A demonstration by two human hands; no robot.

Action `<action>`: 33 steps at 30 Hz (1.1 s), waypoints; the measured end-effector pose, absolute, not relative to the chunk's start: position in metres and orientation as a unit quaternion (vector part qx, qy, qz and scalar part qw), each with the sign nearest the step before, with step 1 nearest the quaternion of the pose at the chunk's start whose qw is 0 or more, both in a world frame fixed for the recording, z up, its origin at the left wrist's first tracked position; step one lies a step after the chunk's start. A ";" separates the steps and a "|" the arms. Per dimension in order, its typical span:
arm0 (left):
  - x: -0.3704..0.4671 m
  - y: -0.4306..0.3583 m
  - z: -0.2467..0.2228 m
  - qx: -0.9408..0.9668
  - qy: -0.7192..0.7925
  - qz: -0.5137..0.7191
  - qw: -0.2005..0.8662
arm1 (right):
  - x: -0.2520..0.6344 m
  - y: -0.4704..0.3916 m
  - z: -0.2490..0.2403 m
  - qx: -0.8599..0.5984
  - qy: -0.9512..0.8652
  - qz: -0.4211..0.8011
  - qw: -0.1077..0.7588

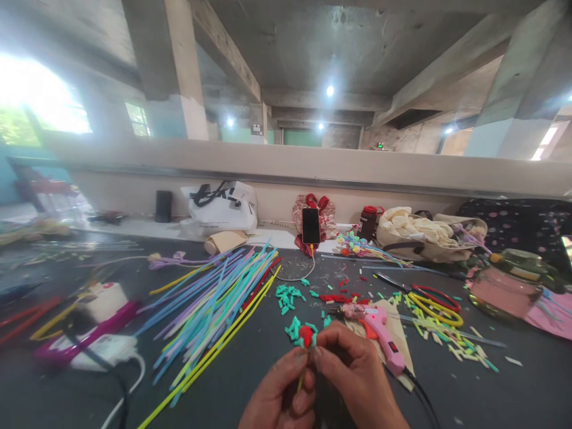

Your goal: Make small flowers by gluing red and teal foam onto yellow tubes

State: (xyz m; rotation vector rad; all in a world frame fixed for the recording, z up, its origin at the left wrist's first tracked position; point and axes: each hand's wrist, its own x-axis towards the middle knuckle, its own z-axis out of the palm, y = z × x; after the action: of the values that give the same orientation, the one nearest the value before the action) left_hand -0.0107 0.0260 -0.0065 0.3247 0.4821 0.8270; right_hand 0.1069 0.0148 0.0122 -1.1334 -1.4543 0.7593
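In front of me is a small flower [307,337] with a red centre and teal pieces around it, on a thin yellowish stem. My left hand [286,387] is closed, pinching the stem just below the head. The thumb and forefinger of my right hand [353,369] are pressed together at the flower's right side; whether a loose piece is between them is hidden. Cut teal pieces [289,298] lie just beyond the flower, with red pieces [344,298] to their right. A pink glue gun [379,333] rests on a tan sheet [400,333] beside my right hand.
Long coloured pipe cleaners [218,316] spread across the left. Scissors with red and yellow handles [435,307] lie right, among pale green cut pieces [447,342]. A phone [311,226] stands at the back. A glass jar [507,283] is far right, a white power strip [105,351] left.
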 end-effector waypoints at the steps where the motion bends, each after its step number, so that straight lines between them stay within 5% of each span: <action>1: -0.010 0.025 -0.006 0.159 0.232 0.399 0.873 | 0.107 0.015 0.012 -0.478 -0.612 0.323 0.541; 17: -0.011 0.026 -0.005 0.226 0.299 0.415 0.829 | 0.109 0.016 0.006 -0.518 -0.622 0.259 0.527; 33: -0.012 0.027 -0.008 0.234 0.294 0.417 0.827 | 0.108 0.017 -0.002 -0.479 -0.590 0.346 0.551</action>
State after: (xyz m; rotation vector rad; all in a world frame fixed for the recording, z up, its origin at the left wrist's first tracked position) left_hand -0.0124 0.0273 -0.0080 0.4979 0.6245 0.8864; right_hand 0.1080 0.0175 -0.0017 -1.1333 -1.3954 0.8185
